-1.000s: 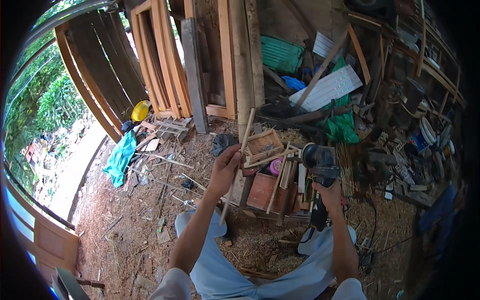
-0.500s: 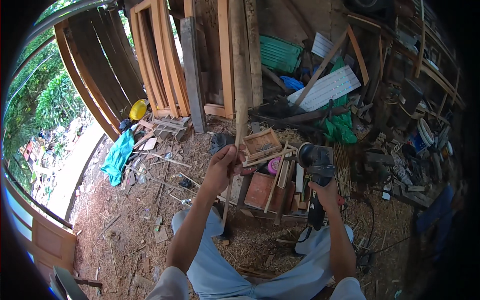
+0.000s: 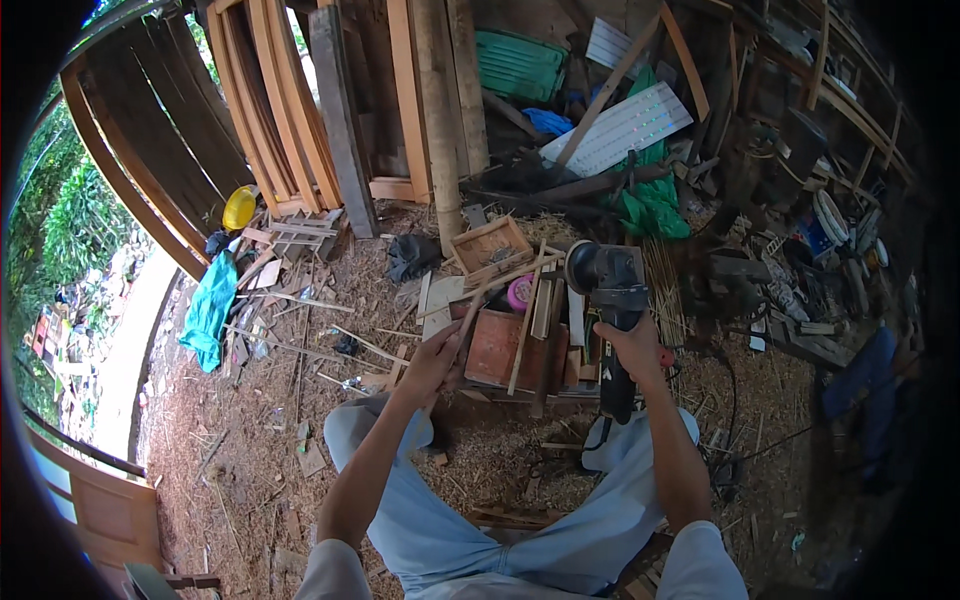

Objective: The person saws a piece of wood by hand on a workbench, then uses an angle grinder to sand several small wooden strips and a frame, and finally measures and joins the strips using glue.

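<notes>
My left hand (image 3: 433,360) is closed around a thin wooden strip (image 3: 470,312), slanting upward to the right beside a reddish board (image 3: 496,350) on a low pile of wood. My right hand (image 3: 637,348) grips the handle of a black corded angle grinder (image 3: 614,270), its round head facing left, a short way right of the strip. A small wooden box (image 3: 490,243), a pink round object (image 3: 520,292) and several loose slats (image 3: 530,330) lie between and beyond my hands. My legs in light trousers are below.
Wood scraps and shavings cover the ground (image 3: 260,430). Wooden frames (image 3: 280,110) lean at the back left near a yellow bowl (image 3: 239,208) and turquoise sack (image 3: 208,310). Green tarp (image 3: 650,215), a white panel (image 3: 620,135) and dark clutter crowd the right. A panelled wooden piece (image 3: 110,505) is at lower left.
My left hand has brought the strip down, its upper end now much lower. The grinder in my right hand sits a little higher in the picture. The view has shifted, moving the background leftward.
</notes>
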Available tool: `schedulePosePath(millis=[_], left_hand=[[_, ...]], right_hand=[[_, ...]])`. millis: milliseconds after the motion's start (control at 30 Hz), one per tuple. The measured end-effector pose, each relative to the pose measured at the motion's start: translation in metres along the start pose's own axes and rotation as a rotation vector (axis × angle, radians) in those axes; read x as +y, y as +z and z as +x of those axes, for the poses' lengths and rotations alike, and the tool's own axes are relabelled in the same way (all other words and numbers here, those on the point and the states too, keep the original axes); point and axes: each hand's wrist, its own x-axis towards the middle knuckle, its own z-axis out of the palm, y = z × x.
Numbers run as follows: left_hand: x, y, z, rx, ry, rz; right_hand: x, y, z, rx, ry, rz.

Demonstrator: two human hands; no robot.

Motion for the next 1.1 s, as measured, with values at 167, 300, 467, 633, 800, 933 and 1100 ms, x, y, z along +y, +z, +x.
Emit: schedulePosePath(millis=[167,300,467,633,800,933,1100], left_hand=[[-0.039,-0.028,0.025,0.026,-0.027,0.081],[-0.046,-0.022,0.021,0.02,-0.066,-0.109],[-0.06,-0.027,0.011,0.138,-0.082,0.44],[-0.087,-0.037,0.027,0.019,0.049,0.177],[-0.073,0.014,0.048,0.202,0.078,0.624],[-0.078,0.042,0.043,0.218,0.255,0.818],[-0.084,0.03,0.039,0.254,0.098,0.736]], right_hand=[[-0.016,0.01,-0.006,-0.039,-0.061,-0.025],[-0.007,0.009,-0.003,-0.015,-0.065,-0.078],[-0.004,0.01,0.0,-0.045,-0.044,-0.066],[0.003,0.02,0.004,-0.019,-0.102,-0.062],[0.015,0.022,0.007,-0.07,-0.073,-0.072],[0.008,0.024,0.003,-0.089,-0.089,-0.109],[0.001,0.019,-0.001,-0.106,-0.079,-0.023]])
